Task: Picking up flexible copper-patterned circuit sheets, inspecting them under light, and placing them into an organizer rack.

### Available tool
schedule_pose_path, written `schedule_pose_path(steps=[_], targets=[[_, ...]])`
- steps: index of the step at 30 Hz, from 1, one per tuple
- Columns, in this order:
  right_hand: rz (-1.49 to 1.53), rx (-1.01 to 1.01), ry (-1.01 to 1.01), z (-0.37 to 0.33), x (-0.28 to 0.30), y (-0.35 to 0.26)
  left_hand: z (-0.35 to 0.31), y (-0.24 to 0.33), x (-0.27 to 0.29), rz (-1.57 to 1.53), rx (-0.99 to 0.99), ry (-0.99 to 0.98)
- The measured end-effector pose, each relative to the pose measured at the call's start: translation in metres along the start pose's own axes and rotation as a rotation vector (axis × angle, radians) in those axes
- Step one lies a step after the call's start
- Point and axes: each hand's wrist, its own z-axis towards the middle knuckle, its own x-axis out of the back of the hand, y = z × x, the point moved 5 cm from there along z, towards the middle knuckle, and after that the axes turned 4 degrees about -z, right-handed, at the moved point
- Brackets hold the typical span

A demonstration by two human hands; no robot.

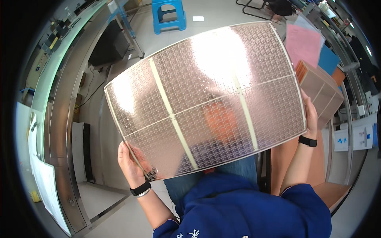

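Observation:
A large, shiny copper-coloured circuit board panel (206, 119) spans the middle of the view, tilted with its right side higher. Fine repeating patterns cover it, and pale strips divide it into blocks. My left hand (130, 164) grips its lower left edge, with the fingers partly hidden. On the opposite side my right hand (310, 113) is closed on the right edge near the lower corner. The panel is held up over my lap, and bright glare and a blurred reflection show on its surface.
Similar copper-coloured panels (323, 97) stand stacked at the right, beside a pink sheet (303, 45) and a blue sheet (328, 59). A brown board surface (297, 166) lies below my right forearm. Along the left runs a metal-edged workbench (65, 115). A blue stool (169, 20) stands ahead.

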Motion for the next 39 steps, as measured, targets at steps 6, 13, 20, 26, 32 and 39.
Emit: schedule_pose_path(steps=[6,13,20,26,32,39], targets=[[-0.186,-0.084,-0.100,-0.010,-0.025,0.010,0.000,0.006,0.003,0.134,0.005,-0.027],[-0.179,-0.105,-0.140,-0.011,-0.034,0.026,0.003,0.006,0.020,0.250,0.012,0.021],[-0.112,-0.110,-0.133,-0.011,-0.046,0.028,0.015,0.002,0.051,0.424,0.020,0.015],[-0.200,-0.061,-0.134,-0.011,-0.048,0.021,0.003,0.012,0.037,0.467,-0.041,0.161],[-0.193,-0.058,-0.106,-0.019,-0.043,0.018,0.011,0.013,0.046,0.330,-0.124,0.160],[-0.061,-0.025,-0.149,-0.025,-0.041,0.011,0.020,0.016,0.062,0.234,-0.140,0.045]])
